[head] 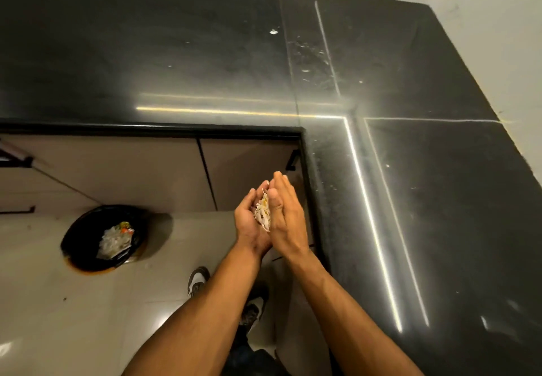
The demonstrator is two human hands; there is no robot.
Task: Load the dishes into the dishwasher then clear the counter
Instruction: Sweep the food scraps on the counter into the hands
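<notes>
The left hand (249, 224) cups a loose heap of pale scraps (262, 214), fingers curled up round it; the right hand (286, 217) lies flat against the heap like a lid. Both hang over the floor (58, 317) just beside the counter (205, 53) corner, well apart from the bin (76, 246). The scraps look light, soft and crumbly — apt to sift through gaps — so support from beneath suits them better than pinching

hands: my left hand (249, 224) cups food scraps (262, 214), my right hand (289, 226) flat against them
bin (76, 239): on floor, left, trash inside
counter (434, 188): black, few crumbs
</notes>
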